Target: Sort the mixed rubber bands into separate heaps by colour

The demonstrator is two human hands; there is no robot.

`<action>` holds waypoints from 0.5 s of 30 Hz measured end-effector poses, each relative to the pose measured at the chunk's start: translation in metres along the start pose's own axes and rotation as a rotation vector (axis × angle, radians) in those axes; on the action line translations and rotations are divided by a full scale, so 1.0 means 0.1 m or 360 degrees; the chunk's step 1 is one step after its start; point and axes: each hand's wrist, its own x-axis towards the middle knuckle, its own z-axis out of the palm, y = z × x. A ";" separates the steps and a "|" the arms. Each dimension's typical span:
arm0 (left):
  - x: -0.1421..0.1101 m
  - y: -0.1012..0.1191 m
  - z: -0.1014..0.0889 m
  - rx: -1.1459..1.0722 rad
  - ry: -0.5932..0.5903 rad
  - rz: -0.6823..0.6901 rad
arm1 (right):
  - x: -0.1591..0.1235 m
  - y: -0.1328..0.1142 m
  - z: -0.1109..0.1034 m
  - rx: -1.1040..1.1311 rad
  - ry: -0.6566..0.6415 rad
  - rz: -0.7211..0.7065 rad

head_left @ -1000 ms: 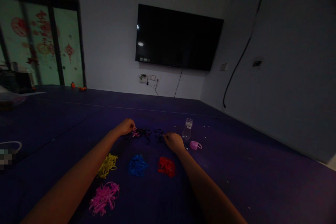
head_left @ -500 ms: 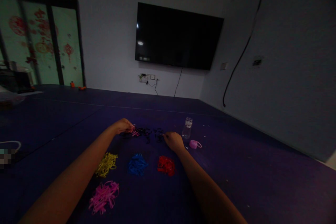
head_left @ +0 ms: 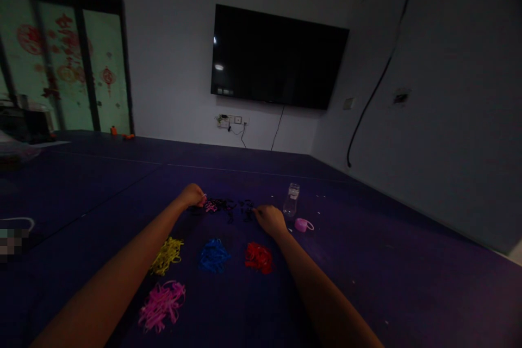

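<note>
My left hand (head_left: 193,196) is closed in a pinch, with pink rubber bands showing at its fingertips. Just beyond those fingertips, a few pink rubber bands (head_left: 211,206) lie against the left part of a spread of black rubber bands (head_left: 226,206). At the right end of the black bands is my right hand (head_left: 271,219), its fingers pressed together. Whatever that pinch holds is too dark and small to make out. Nearer to me lie separate piles of yellow bands (head_left: 168,254), blue bands (head_left: 214,255), red bands (head_left: 258,258) and pink bands (head_left: 162,305).
A clear bottle (head_left: 291,200) stands uncapped past my right hand, with its pink looped lid (head_left: 302,224) beside it. Small white scraps dot the purple surface (head_left: 367,250). A television (head_left: 277,57) hangs on the far wall; a black cable (head_left: 377,87) runs down the right wall.
My left hand has drawn slightly left from the pink bands at the black ones; fewer pink strands show at its fingers. My right hand has stayed almost still.
</note>
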 end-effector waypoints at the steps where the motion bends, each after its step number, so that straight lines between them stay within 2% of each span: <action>1: 0.00 0.00 0.00 0.0014 0.0008 -0.0013 | 0.00 0.00 0.00 -0.0002 -0.0012 0.0010; 10: -0.01 0.05 0.00 0.0096 0.0008 -0.0033 | 0.00 -0.01 0.00 -0.0012 -0.0012 0.0027; 15: -0.01 0.04 -0.02 0.0143 0.0015 0.0027 | 0.00 -0.01 0.00 -0.0015 -0.0004 0.0016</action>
